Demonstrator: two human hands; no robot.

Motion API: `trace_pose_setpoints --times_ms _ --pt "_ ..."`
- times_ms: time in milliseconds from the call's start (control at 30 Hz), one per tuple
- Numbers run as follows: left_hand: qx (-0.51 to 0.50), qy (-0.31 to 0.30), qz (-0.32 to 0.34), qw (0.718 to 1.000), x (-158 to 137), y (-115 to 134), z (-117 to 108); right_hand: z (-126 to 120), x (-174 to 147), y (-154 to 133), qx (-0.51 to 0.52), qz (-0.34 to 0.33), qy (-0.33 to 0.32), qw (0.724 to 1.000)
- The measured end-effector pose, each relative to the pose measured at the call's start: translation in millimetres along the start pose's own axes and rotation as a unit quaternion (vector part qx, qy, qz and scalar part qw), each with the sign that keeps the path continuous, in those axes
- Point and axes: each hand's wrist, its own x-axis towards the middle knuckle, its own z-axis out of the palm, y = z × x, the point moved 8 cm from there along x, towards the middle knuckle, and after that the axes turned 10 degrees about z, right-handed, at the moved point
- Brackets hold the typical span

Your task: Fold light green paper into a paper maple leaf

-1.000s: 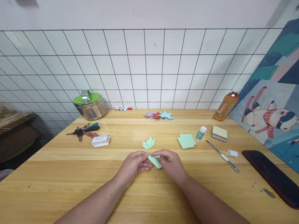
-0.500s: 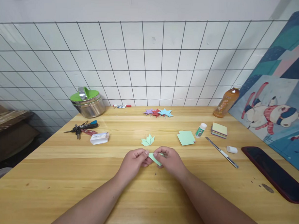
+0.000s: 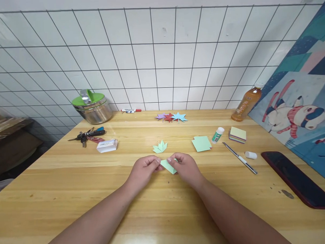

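A small folded piece of light green paper [image 3: 168, 166] is held between both hands above the table. My left hand [image 3: 145, 169] pinches its left corner between thumb and fingers. On the other side, my right hand [image 3: 185, 168] grips it with the thumb lying on top, hiding the right end. Just beyond the hands lies a green folded paper leaf [image 3: 160, 147] with several points. Green square sheets [image 3: 202, 143] rest to the right of it. Farther back, purple, red and blue paper leaves [image 3: 179, 117] overlap in a row.
On the right are a glue stick [image 3: 218, 135], its white cap [image 3: 250, 155], a utility knife [image 3: 239, 157], a paper stack [image 3: 237, 134], a phone [image 3: 297, 179] and a drink bottle [image 3: 246, 103]. To the left are keys [image 3: 88, 135], a small box [image 3: 107, 146], a marker [image 3: 131, 110] and a green-lidded pot [image 3: 94, 108].
The camera view has tilted slightly down, so everything sits higher in the picture. More of the folded paper's face shows between the fingers; both hands keep their hold.
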Motion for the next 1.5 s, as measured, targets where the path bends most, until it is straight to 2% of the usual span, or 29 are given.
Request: trace_pose_setpoints --times_ms 167,467,700,800,1000,1500 --pt "0.078 -0.018 0.043 0.996 1.6 6.3 -1.0 -7.2 -3.8 -9.0 -0.089 -0.043 0.047 0.994" --pt "0.164 -0.057 0.046 0.984 -1.3 6.1 1.9 -13.1 -9.4 -25.8 -0.142 -0.119 0.092 0.978" --pt "0.18 -0.06 0.058 0.98 -1.5 5.3 3.1 -11.5 -11.1 -30.5 -0.172 -0.149 0.074 0.971" --pt "0.152 -0.061 0.061 0.985 -1.9 6.4 4.4 -10.5 -10.9 -28.8 -0.143 -0.138 0.065 0.978" --pt "0.145 -0.056 0.055 0.986 -1.8 4.5 3.7 -15.9 -2.6 -14.7 -0.045 -0.067 0.066 0.995" --pt "0.145 -0.093 0.057 0.983 -2.4 4.0 12.1 -16.1 -4.5 -20.7 -0.042 -0.094 0.062 0.993"
